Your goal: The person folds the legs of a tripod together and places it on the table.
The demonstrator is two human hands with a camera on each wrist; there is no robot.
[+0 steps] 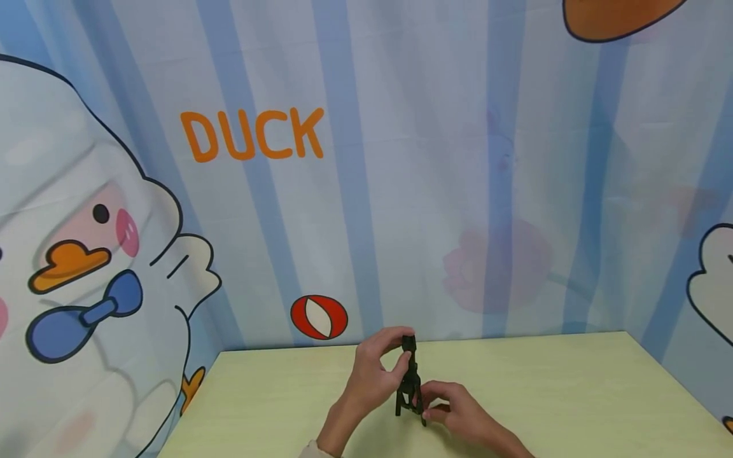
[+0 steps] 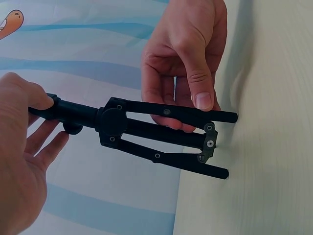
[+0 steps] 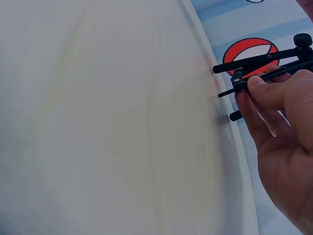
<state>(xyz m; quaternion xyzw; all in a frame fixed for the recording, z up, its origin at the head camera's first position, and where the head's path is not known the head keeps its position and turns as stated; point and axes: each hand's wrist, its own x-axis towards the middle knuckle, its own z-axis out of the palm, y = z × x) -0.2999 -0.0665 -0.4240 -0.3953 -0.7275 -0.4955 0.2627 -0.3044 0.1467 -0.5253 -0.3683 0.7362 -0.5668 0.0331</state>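
Note:
A small black tripod (image 1: 409,381) stands over the table with its legs only slightly spread. My left hand (image 1: 369,375) grips its top end, thumb on the near side and fingers over the head. Low on the right, my right hand (image 1: 458,413) pinches one leg between thumb and fingers. From the left wrist view, the tripod (image 2: 161,133) shows its round collar, centre column and hinged braces, with the right thumb lying along a leg. In the right wrist view the leg tips (image 3: 215,69) point toward the table, and the fingers hide part of the braces.
The pale yellow table (image 1: 275,394) reaches back to a hanging cloth (image 1: 401,191) with blue stripes, printed ducks and a red ball picture (image 1: 303,321). The same cloth closes in both sides of the table.

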